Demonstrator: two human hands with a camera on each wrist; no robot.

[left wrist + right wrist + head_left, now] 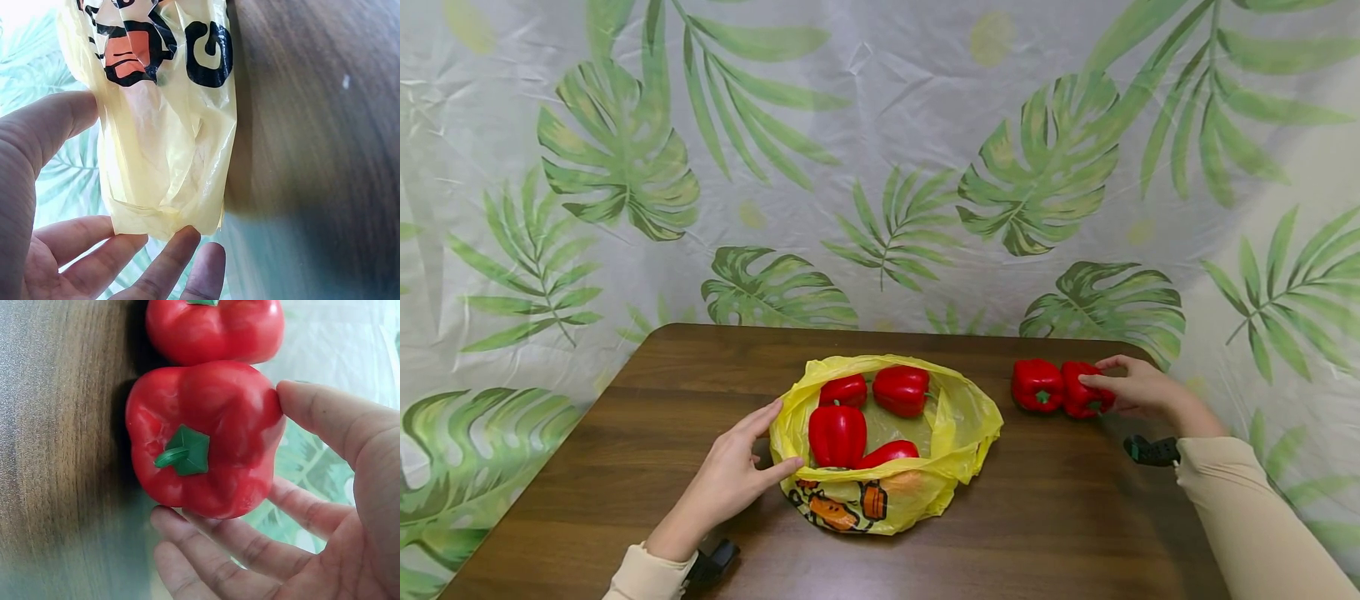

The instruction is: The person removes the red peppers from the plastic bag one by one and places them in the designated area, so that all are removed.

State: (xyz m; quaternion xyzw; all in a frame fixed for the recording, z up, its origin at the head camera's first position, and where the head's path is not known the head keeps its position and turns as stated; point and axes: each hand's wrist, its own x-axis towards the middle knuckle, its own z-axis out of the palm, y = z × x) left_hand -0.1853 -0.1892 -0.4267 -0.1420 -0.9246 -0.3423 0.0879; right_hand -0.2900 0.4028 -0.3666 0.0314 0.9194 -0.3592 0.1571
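On the left, the left hand (733, 467) is held with its fingers spread and only lightly bent, and the left side of the yellow bag (917, 504) is touched by its thumb and fingertips. The bag is set on the brown table (685, 375) with its mouth wide, and inside it a far left pepper (842, 389), a front pepper (837, 436), a near right pepper (891, 453) and a far right pepper (901, 392) are seen, all red. Well to the right, an outer red pepper (1038, 386) is set against an end red pepper (1081, 402), which is held by the right hand (1138, 392), its thumb and fingers bent round it. A wide strip of wood is seen between the bag and this pair. The table's far right corner is near the right hand. In the bag, the far left pepper is partly covered by the front one, and the near right one is partly hidden by the rim. Some right fingers are hidden from the head view. Both sleeves (1255, 508) are cut off.
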